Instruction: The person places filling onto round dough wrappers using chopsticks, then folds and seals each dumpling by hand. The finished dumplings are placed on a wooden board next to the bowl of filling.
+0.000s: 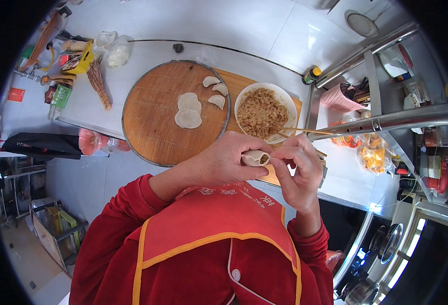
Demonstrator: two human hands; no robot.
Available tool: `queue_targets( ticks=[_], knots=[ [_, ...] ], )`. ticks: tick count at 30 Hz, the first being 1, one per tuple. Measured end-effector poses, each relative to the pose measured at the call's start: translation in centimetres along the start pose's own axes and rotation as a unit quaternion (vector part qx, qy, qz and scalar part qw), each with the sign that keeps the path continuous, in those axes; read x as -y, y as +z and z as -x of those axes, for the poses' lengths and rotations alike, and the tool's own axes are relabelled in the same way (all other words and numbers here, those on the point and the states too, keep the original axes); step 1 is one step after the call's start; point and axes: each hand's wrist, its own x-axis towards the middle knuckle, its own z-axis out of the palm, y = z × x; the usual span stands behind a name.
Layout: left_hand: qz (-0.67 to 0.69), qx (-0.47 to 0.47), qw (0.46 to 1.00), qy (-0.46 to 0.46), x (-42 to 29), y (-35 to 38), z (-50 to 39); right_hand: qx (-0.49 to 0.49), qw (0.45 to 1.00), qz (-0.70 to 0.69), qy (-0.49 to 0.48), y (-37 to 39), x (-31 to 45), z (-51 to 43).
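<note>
Just below the white bowl (293,108) of minced filling (262,112), my left hand (227,158) holds a partly folded dumpling (255,158). Its right end gapes and filling shows inside. The fingertips of my right hand (298,167) pinch the dough edge at that end. Chopsticks (311,130) rest across the bowl's lower right rim, partly hidden by my right hand. Left of the bowl lies a round wooden board (155,110) with several overlapping dough wrappers (188,110) near its middle. Folded dumplings (217,101) lie at its upper right edge.
A rectangular wooden board (233,78) lies under the bowl. A yellow-capped bottle (311,75) stands by the wall near a metal rack (418,116). Farther right is a pink basket (338,98) of utensils. At left are a yellow basket (82,61), plastic bags (118,52) and a straw brush (98,84).
</note>
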Motion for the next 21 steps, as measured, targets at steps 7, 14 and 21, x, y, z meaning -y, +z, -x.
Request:
queue_targets(
  ticks=[7, 14, 21],
  knots=[
    [-0.030, 0.016, 0.999, 0.004, -0.42, -0.45, -0.10, 0.048, 0.998, -0.031, -0.009, -0.68, 0.07, -0.70],
    [-0.023, 0.025, 0.999, 0.013, -0.09, -0.33, -0.29, 0.059, 0.997, -0.040, -0.018, -0.53, -0.52, -0.50],
    [-0.009, 0.018, 1.000, 0.014, -0.35, -0.28, -0.41, 0.024, 0.999, -0.029, -0.031, -0.27, -0.61, -0.46]
  ],
)
